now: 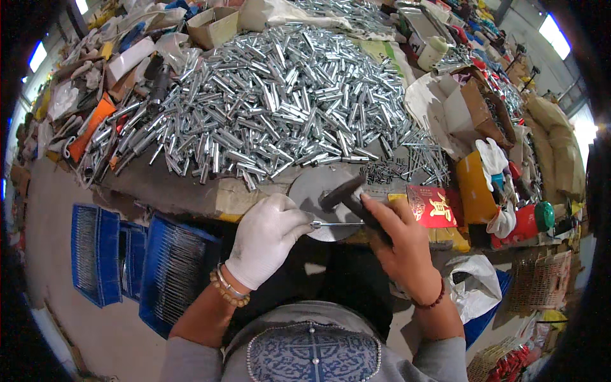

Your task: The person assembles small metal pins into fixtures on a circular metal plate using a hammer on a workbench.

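Note:
My left hand (266, 234), in a white glove, pinches one end of a thin shiny metal rod (337, 224) with a small fitting at that end. The rod lies level over a round grey metal plate (305, 186) at the bench's front edge. My bare right hand (407, 247) is wrapped round the handle of a dark hammer (342, 193). The hammer's head is above the plate, just beyond the rod, and apart from my left hand. My right fingers and the handle hide the rod's far end.
A big heap of silvery metal tubes (273, 95) covers the bench, with small dark pins (385, 173) in front. Right of the plate lies a red printed packet (433, 207). Blue crates (168, 267) of metal rods stand lower left. A cardboard box (474, 111) sits at right.

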The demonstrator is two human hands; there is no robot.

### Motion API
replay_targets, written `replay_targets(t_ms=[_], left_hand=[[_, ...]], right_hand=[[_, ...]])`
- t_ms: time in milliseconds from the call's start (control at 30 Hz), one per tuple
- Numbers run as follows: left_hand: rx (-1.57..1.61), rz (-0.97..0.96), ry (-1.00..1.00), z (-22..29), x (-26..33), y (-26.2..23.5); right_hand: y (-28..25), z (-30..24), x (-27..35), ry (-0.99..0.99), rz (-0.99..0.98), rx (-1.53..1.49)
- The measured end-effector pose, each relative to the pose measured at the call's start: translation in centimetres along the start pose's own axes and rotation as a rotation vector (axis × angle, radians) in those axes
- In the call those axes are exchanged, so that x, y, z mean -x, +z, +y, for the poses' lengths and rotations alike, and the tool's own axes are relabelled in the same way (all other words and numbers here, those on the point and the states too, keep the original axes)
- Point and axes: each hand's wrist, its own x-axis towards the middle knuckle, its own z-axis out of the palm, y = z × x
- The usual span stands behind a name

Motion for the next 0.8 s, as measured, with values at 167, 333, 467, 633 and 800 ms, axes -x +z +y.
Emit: replay_targets(t_ms=[167,333,467,633,800], left_hand=[[-0.01,0.018,-0.008,0.1,-0.1,0.0],[-0.024,0.014,-0.012,0.0,-0.1,0.1],[0.044,0.002,-0.03,-0.2,0.2,0.2],[0.07,0.007,-0.006,-0.4,0.1,0.2],[0.053,0.018,0.009,-0.8,0.6,0.3]], right_hand=[[-0.5,-1.7,1.1,-0.186,0.119,0.077],[0.0,-1.9,1.6,-0.163,-0.103,0.189],[0.0,-1.1,0.3,-0.049,-0.059,-0.033],[0.9,1.0,-0.9,-0.143,-0.008,0.226],[1.9,-1.5,1.1,-0.062,-0.144,0.216]])
